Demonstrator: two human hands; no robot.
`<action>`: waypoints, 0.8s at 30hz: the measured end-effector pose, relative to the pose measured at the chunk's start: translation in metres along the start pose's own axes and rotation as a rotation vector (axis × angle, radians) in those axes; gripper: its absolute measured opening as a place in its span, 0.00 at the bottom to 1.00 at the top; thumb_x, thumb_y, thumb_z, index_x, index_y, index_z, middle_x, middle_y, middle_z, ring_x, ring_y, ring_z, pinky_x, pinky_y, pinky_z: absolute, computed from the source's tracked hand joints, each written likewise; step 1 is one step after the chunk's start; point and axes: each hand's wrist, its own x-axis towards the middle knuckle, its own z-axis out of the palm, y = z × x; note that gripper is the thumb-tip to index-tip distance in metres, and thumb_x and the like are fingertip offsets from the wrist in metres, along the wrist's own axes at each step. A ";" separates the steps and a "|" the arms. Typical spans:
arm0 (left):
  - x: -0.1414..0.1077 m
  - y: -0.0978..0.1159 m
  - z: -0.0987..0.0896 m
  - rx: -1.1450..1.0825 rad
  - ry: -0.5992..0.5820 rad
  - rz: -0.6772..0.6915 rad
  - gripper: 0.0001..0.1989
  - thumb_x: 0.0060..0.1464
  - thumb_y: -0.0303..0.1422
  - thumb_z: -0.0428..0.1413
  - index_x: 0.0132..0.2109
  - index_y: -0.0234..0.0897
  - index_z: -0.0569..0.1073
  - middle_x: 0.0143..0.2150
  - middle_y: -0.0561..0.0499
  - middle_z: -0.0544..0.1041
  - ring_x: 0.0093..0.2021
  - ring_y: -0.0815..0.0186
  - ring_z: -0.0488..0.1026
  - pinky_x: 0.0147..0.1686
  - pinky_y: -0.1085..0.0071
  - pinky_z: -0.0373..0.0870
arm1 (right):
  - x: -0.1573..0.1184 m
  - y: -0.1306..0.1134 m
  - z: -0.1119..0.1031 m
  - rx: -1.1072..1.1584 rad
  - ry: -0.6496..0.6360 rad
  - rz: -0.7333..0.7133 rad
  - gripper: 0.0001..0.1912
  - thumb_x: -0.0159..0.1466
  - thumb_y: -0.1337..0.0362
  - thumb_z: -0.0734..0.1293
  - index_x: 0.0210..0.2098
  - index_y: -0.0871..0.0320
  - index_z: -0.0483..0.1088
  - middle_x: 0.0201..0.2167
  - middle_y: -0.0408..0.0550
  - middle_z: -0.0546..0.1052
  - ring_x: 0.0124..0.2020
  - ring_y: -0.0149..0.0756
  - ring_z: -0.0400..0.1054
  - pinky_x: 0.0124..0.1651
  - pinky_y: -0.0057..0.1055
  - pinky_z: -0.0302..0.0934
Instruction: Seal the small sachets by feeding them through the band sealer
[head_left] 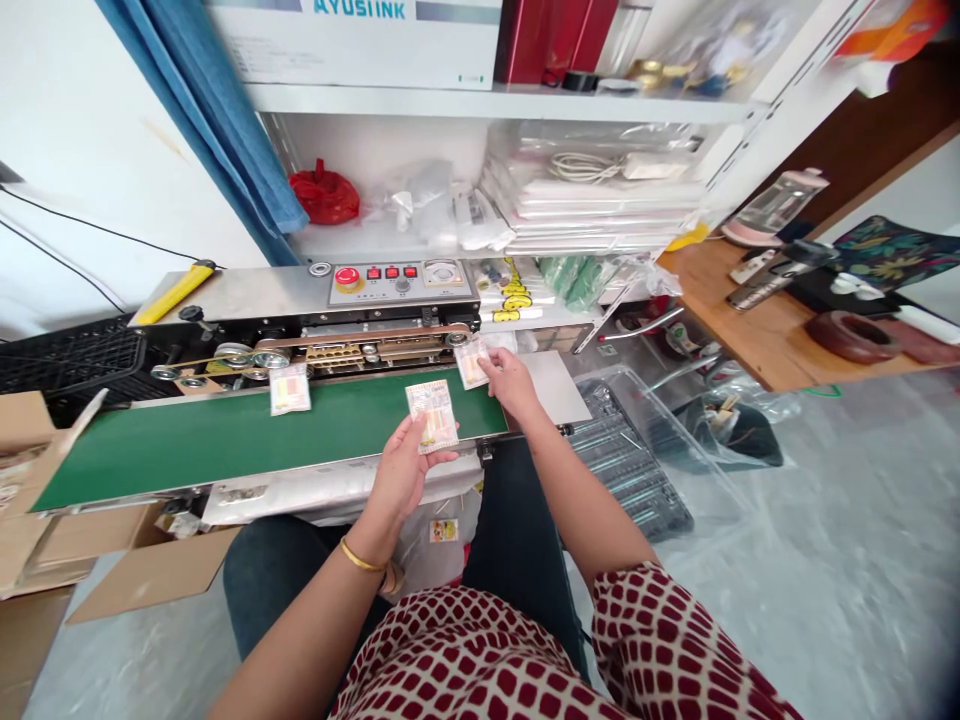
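Note:
My left hand [409,465] grips a small printed plastic packet [435,412] above the near edge of the green conveyor belt [195,435]. Between the fingers of my right hand [511,385] is a second packet [469,362], at the right end of the sealing machine [360,345], close to the end pulley. Farther left, a third packet [289,388] is by the belts and rollers, over the conveyor. The print on the packets is too small to read.
A control panel [401,282] with red buttons tops the machine. Cardboard boxes [150,560] stand at the lower left. On the right are a clear plastic bin [637,450] and a wooden table [772,350]. Shelves [450,102] with plastic bags rise behind.

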 end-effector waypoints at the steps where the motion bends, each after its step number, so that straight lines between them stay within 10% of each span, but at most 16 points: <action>1: 0.000 0.001 0.001 -0.002 -0.008 0.005 0.19 0.57 0.41 0.61 0.52 0.35 0.74 0.52 0.42 0.78 0.49 0.56 0.77 0.29 0.69 0.80 | -0.005 -0.005 0.001 -0.071 0.069 -0.053 0.14 0.63 0.54 0.65 0.41 0.57 0.70 0.38 0.50 0.77 0.30 0.35 0.70 0.35 0.32 0.65; 4: 0.003 0.002 0.003 -0.041 -0.017 0.038 0.19 0.57 0.41 0.61 0.52 0.36 0.74 0.54 0.43 0.77 0.47 0.59 0.77 0.37 0.65 0.80 | -0.032 -0.023 0.005 -0.099 0.146 -0.119 0.19 0.66 0.50 0.62 0.49 0.56 0.70 0.46 0.52 0.77 0.37 0.37 0.72 0.47 0.36 0.65; 10: 0.007 -0.004 0.011 -0.072 -0.101 0.058 0.18 0.57 0.41 0.60 0.51 0.38 0.75 0.55 0.44 0.77 0.53 0.59 0.75 0.49 0.62 0.76 | -0.084 -0.038 0.016 0.360 -0.441 -0.036 0.16 0.63 0.52 0.67 0.45 0.55 0.72 0.44 0.45 0.78 0.45 0.37 0.73 0.48 0.32 0.67; 16: -0.002 -0.005 0.004 0.064 -0.134 0.030 0.21 0.59 0.40 0.59 0.59 0.45 0.72 0.67 0.45 0.66 0.62 0.53 0.68 0.44 0.65 0.78 | -0.053 -0.011 -0.006 0.375 -0.132 0.232 0.17 0.60 0.51 0.67 0.39 0.57 0.68 0.17 0.37 0.69 0.13 0.26 0.58 0.15 0.22 0.48; 20: -0.008 -0.004 -0.003 0.097 -0.140 0.017 0.20 0.59 0.40 0.59 0.57 0.41 0.74 0.61 0.41 0.72 0.56 0.55 0.74 0.43 0.66 0.77 | -0.018 -0.002 -0.011 0.174 -0.113 0.209 0.13 0.63 0.53 0.64 0.37 0.57 0.68 0.12 0.34 0.62 0.12 0.26 0.52 0.14 0.23 0.44; 24: -0.014 -0.006 -0.005 0.103 -0.144 0.018 0.20 0.59 0.40 0.59 0.57 0.42 0.74 0.59 0.42 0.74 0.53 0.57 0.76 0.44 0.66 0.76 | -0.004 -0.009 0.000 -0.161 -0.097 0.058 0.09 0.65 0.59 0.65 0.36 0.58 0.69 0.22 0.43 0.70 0.23 0.33 0.66 0.30 0.32 0.65</action>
